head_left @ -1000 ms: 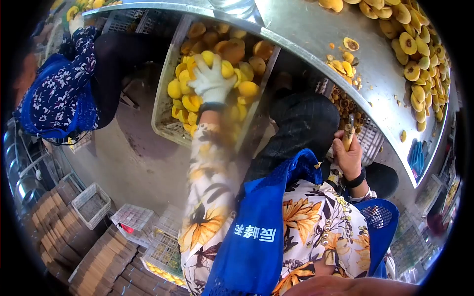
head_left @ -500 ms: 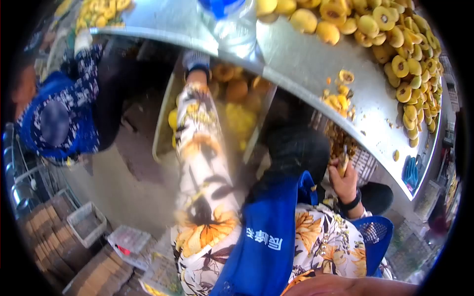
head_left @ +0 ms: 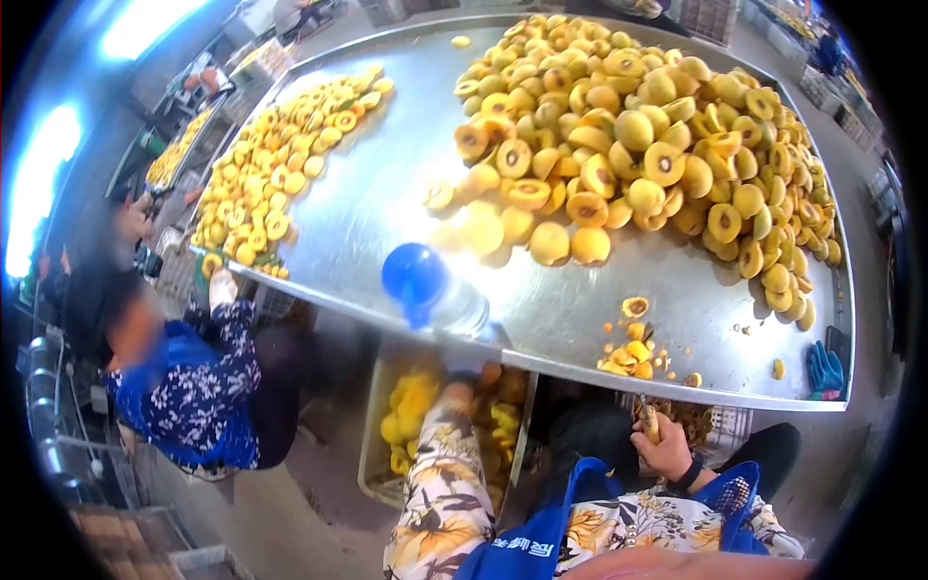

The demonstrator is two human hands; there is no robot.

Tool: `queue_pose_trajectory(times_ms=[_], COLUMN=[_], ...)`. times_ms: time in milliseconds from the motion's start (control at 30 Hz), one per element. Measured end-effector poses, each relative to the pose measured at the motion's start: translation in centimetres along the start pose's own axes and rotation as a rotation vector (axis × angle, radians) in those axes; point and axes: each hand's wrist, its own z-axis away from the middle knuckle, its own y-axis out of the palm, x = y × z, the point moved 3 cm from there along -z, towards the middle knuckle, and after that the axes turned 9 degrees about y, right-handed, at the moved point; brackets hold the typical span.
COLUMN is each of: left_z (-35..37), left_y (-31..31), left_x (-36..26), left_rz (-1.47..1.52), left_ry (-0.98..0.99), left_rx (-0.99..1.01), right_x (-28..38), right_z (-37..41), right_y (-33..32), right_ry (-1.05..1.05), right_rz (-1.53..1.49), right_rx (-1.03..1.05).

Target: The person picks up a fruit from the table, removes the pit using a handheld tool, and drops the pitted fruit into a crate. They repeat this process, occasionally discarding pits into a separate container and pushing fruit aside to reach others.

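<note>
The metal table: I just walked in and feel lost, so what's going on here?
The right hand holds a wood-handled tool by the near edge of the metal table. The left hand, blurred, is at a crate of yellow fruit; whether it holds anything is unclear. A big fruit pile, much of it halved, lies on the table, apart from a smaller pile. A co-worker's hand is beside that smaller pile.

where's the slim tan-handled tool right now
In the head view, the slim tan-handled tool is right of centre in the lower half, gripped in the bare right hand, just below the near edge of the silver metal table.
</note>
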Motion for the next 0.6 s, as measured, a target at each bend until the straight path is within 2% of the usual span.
queue_pose_trajectory(times_ms=[167, 267, 333, 467, 600], left_z=[1.1, 1.8, 2.2, 1.9, 1.1], left_y=[-2.3, -2.6, -3.4, -2.5, -3.0], left_x=[0.6, 1.0, 0.9, -0.3, -1.5], left_rz=[0.056, 0.076, 0.088, 0.116, 0.142], left_ry=[0.019, 0.004, 0.001, 0.02, 0.026], left_rx=[0.135, 0.153, 0.152, 0.128, 0.124], right_x=[-0.9, -1.0, -0.9, -3.8, -2.4], right_z=[-0.5, -0.5, -0.4, -1.4, -1.6], right_y=[-0.8, -0.8, -0.8, -0.4, -0.6], right_ry=[0.104, 0.048, 0.115, 0.076, -0.003], right_rz=[-0.033, 0.072, 0.035, 0.012, -0.003], right_rx=[-0.06, -0.063, 0.005, -0.071, -0.082])
